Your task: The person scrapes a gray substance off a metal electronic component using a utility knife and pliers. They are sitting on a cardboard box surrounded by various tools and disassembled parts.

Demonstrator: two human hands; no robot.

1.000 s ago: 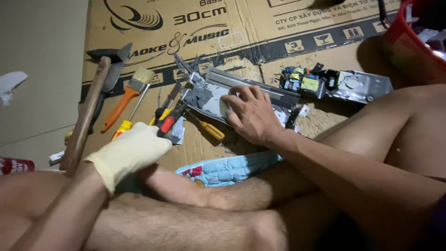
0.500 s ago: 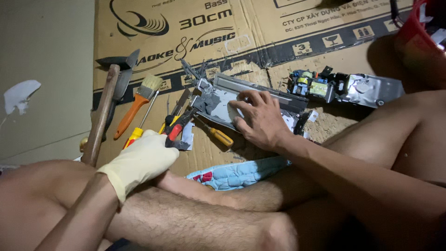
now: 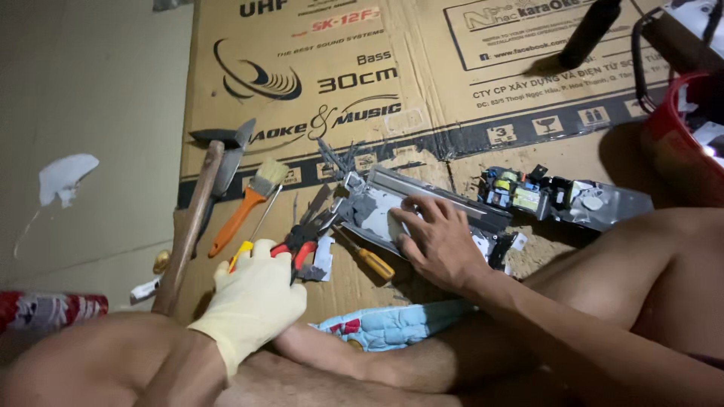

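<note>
1. Where the bare legs cross nearest the camera, a blue cloth (image 3: pixel 392 325) lies against the shin on the cardboard (image 3: pixel 452 113).
2. The left hand (image 3: pixel 253 301), in a pale glove, rests loosely curled with its fingers over the red handles of the pliers (image 3: pixel 302 243); whether it grips them I cannot tell.
3. The right hand (image 3: pixel 437 243), bare, presses flat with fingers spread on the grey metal casing (image 3: pixel 377 207), just beyond the pliers.
4. A yellow screwdriver (image 3: pixel 369 260) lies between the hands.
5. Left of the glove stand a hammer (image 3: pixel 192 226) and an orange brush (image 3: pixel 249 207).
6. Farther right lies a circuit board (image 3: pixel 528 194), and a red bucket (image 3: pixel 679 143) beyond it.
</note>
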